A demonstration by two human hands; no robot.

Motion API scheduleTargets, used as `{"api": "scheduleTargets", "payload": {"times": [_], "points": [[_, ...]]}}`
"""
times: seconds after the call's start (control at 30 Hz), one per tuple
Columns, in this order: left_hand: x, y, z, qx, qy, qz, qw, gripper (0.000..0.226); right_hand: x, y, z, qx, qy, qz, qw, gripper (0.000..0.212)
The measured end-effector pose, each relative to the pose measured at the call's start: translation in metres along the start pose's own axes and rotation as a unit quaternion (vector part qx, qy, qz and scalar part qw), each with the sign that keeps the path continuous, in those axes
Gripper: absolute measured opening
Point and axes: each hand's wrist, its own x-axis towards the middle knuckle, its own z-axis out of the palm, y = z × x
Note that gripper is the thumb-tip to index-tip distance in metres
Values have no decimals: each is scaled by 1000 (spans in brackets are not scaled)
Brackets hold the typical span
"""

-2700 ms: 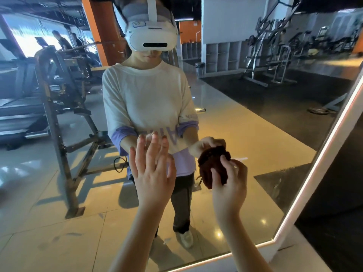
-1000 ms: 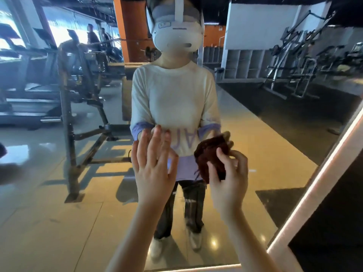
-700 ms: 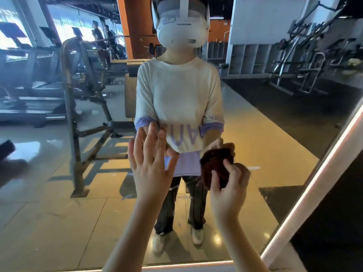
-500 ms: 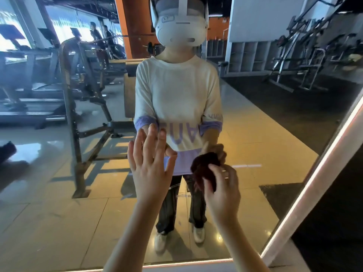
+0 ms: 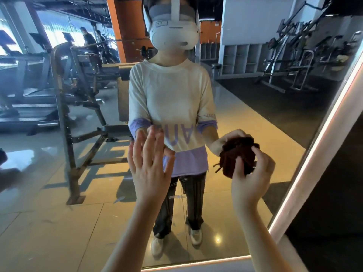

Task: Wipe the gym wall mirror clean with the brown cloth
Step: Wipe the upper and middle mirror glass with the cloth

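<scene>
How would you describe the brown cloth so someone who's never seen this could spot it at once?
Start at the big wall mirror with the glowing strip along its right edge. Left of that strip, the right hand grips a bunched wad against the glass: the brown cloth. It is the only dark, frayed lump; the left hand beside it is open and empty.

A glossy tan tile floor [image 5: 49, 222] catches warm light. Treadmills [image 5: 23, 95] line bright windows [image 5: 59, 24] on the left, with a dark steel rack [image 5: 66, 118] nearer. An orange pillar [image 5: 125, 26] rises behind. White cubbies [image 5: 241, 59] and grey machines [image 5: 294, 55] stand on the right by a black mat [image 5: 275, 107].
</scene>
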Motion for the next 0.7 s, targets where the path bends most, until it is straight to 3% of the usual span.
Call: {"api": "scheduleTargets", "payload": {"times": [0.13,0.2,0.37,0.57,0.63,0.7], "points": [[7,26,7,-17,-16,68,997,65,-3,1,1,-22,-62,-127,990,31],[9,32,14,-10,-17,64,998,64,15,3,-2,-18,-71,-167,983,30],[6,32,22,-8,-3,58,998,71,67,-4,-8,19,59,-49,997,32],[7,38,23,-17,7,53,998,70,77,-9,-6,-37,-7,-240,970,29],[7,38,22,-14,5,49,999,73,103,-6,-12,-51,30,-225,972,30],[8,39,21,-11,5,48,999,75,126,-5,-18,-38,75,-150,985,32]]}}
